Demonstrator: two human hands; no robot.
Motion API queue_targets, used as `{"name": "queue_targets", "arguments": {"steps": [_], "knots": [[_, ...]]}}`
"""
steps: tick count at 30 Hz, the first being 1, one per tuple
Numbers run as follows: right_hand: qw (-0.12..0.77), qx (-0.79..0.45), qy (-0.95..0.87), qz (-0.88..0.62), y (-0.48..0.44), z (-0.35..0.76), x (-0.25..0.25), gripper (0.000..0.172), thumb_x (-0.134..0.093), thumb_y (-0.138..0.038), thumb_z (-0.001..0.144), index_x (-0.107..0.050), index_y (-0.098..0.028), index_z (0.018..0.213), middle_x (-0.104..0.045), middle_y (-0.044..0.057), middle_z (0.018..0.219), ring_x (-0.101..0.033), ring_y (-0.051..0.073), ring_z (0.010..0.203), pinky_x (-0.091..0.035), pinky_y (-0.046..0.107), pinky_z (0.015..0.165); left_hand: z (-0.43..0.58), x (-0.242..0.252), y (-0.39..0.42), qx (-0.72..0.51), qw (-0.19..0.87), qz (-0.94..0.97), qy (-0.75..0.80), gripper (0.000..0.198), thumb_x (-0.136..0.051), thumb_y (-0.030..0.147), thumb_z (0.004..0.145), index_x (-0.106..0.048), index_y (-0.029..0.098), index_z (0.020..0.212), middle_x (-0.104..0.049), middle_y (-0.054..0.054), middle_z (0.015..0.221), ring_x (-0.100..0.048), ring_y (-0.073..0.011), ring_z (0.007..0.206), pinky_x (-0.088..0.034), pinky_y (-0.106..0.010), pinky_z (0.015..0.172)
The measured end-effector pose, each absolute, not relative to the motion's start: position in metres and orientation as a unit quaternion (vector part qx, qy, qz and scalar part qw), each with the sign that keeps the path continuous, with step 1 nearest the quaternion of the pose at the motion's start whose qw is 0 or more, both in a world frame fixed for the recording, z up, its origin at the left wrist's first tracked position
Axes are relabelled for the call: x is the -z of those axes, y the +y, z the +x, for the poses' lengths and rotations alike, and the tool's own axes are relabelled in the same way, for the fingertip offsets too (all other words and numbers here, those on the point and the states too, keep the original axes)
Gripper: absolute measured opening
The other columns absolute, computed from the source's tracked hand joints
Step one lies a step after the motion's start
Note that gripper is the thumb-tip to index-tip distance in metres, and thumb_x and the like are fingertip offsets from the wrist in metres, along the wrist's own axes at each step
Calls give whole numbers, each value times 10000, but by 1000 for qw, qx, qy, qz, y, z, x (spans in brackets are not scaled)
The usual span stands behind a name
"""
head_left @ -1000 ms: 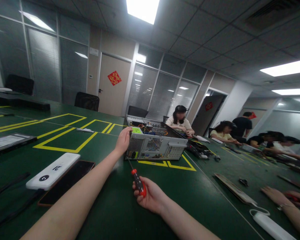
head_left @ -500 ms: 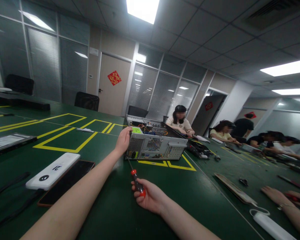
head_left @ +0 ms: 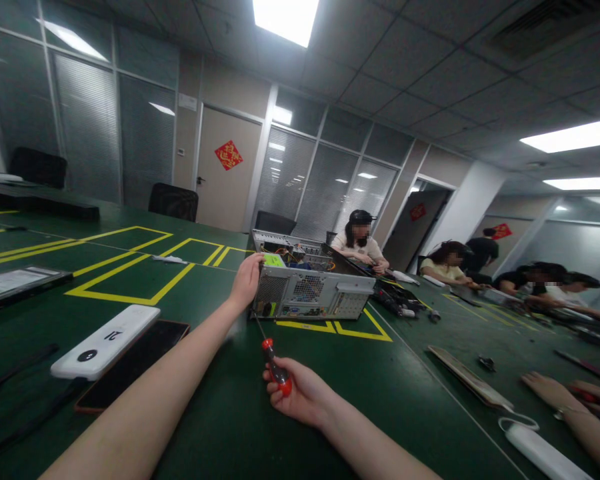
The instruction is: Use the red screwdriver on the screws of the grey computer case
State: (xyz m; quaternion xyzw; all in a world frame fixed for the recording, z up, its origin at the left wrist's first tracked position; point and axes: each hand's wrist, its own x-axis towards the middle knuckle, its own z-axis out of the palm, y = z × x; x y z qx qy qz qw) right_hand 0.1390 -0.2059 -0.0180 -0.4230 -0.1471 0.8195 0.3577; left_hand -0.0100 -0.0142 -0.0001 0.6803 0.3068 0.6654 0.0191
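An opened desktop computer case [head_left: 325, 293] lies on its side on the green table, its rear panel towards me and its inner wires and parts showing on top. At its near left corner, my left hand [head_left: 247, 280] grips the edge beside a power supply with a bright green label [head_left: 274, 261]. In front of the case, the fingers of my right hand [head_left: 300, 393] are wrapped round the red and dark handle of a screwdriver [head_left: 275, 365]. The shaft points up at the lower left corner of the rear panel; whether the tip touches a screw is too small to tell.
To the left lie a white power bank [head_left: 105, 342], a dark phone [head_left: 135, 363] and a hard drive [head_left: 23, 283]. Dark parts [head_left: 400, 297] sit right of the case. A co-worker's hands [head_left: 555, 393] work at the right edge; other people sit beyond.
Both hands, the screwdriver and the case stay in nearly the same place. A standing person in the far background has shifted slightly.
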Motion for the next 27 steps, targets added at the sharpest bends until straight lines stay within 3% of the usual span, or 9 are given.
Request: {"name": "queue_targets", "arguments": {"steps": [27], "knots": [[348, -819, -170, -423, -205, 141, 24, 217, -445, -263, 884, -575, -92, 853, -598, 38, 665, -546, 83, 506, -385, 168, 471, -10, -1, -15, -668, 15, 679, 305, 360, -241, 307, 946, -570, 180, 1014, -605, -99, 1135, -537, -199, 1117, -411, -425, 1016]]}}
